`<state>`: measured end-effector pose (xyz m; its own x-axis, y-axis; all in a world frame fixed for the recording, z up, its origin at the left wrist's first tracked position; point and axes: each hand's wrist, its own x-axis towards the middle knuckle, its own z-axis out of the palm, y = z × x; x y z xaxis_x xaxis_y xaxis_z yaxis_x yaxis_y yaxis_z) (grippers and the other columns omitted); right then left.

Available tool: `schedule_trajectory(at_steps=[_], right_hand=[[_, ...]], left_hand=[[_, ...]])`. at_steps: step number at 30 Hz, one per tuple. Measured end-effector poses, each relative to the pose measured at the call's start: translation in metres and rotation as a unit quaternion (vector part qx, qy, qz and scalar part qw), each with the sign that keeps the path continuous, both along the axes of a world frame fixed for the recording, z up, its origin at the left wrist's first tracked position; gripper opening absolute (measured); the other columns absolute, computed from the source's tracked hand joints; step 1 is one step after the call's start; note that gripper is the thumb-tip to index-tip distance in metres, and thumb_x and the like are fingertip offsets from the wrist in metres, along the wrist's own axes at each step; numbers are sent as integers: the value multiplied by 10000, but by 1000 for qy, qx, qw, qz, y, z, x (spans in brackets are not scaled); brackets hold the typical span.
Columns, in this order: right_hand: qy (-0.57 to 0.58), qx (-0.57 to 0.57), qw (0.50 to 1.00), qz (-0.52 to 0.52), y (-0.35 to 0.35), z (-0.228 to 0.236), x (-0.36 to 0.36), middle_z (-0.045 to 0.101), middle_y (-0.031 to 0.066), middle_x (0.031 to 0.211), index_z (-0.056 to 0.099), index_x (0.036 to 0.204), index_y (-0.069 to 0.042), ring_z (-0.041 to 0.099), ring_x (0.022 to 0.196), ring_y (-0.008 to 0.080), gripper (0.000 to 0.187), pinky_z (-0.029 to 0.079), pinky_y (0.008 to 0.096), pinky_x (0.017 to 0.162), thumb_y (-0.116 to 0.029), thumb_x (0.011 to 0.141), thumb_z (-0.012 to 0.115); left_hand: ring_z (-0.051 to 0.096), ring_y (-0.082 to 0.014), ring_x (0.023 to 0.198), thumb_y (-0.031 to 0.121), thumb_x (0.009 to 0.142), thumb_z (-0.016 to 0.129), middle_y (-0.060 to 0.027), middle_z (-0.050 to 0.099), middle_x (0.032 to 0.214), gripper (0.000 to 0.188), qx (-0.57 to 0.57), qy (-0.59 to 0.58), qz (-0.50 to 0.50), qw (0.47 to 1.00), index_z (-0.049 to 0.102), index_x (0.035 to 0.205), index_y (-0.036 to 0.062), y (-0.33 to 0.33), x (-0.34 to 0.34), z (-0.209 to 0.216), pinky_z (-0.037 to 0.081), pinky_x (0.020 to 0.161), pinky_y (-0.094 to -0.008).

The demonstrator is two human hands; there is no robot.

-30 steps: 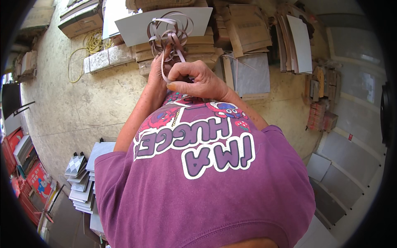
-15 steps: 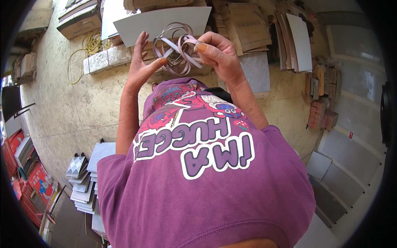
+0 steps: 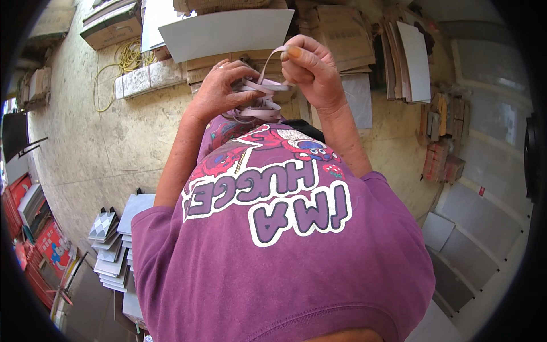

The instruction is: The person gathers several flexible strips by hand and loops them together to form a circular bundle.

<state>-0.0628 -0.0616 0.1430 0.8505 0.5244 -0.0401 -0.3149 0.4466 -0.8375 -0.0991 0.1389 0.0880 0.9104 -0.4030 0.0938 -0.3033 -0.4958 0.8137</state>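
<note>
A loose bundle of pale pinkish-white strapping band [image 3: 263,108] is held in front of my body, its loops stacked on one another. Curled round the left side of these loops, my left hand [image 3: 223,88] grips them between thumb and fingers. My right hand [image 3: 310,68], higher and to the right, pinches one end of the band between thumb and forefinger. From that pinch a single length curves down into the bundle. The fingertips of my left hand are partly hidden behind the loops.
A large white panel [image 3: 228,35] lies beyond my hands among cardboard stacks [image 3: 345,37]. Yellow cord [image 3: 132,58] lies on the floor beside a long whitish block [image 3: 149,80]. Leaning boards [image 3: 413,62] stand at the right. Stacked tile samples [image 3: 108,251] are at my left.
My left hand has gone from open beside the coil to closed round it. The loops have bunched together and sit lower, while my right hand has moved slightly right, drawing out one length.
</note>
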Motion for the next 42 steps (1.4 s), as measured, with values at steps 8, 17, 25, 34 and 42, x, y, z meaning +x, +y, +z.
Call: schedule_trajectory(at_steps=[8,17,25,34,42], right_hand=[[67,87,989,-100,-17,-12,16,286,-77,496,584,835,-15,239,425,41,187,231,219,437,-191,890,554],[263,173,930,-191,-29,-40,24,286,-76,524,534,896,-33,247,436,39,190,232,201,439,-217,888,582],[340,214,889,-220,-37,-52,24,291,-73,522,518,898,-43,256,431,44,167,240,199,438,-207,908,547],[294,181,907,-242,-52,-53,29,299,-73,528,520,890,-36,254,434,48,156,246,204,447,-185,887,565],[96,-22,966,-239,-49,-35,22,341,-52,525,577,902,-3,278,459,49,206,296,214,469,-206,882,545]], left_hand=[[571,-119,828,188,799,664,-26,631,872,220,-203,247,-8,948,650,939,19,-1,0,-32,446,753,-254],[547,-189,1024,577,847,472,-127,561,1143,700,-540,406,-40,736,470,1227,-11,-10,-5,-30,439,892,-317],[436,-224,1195,650,738,560,-137,436,1314,932,-512,342,-53,786,320,1351,-11,-8,-10,-32,373,980,-347],[572,-224,1008,398,871,531,-139,581,1123,524,-575,390,84,714,486,1204,-4,-19,-14,-54,469,876,-352],[597,-245,979,409,864,546,-157,604,1082,512,-641,397,124,646,532,1147,-17,-23,-7,-54,496,853,-365]])
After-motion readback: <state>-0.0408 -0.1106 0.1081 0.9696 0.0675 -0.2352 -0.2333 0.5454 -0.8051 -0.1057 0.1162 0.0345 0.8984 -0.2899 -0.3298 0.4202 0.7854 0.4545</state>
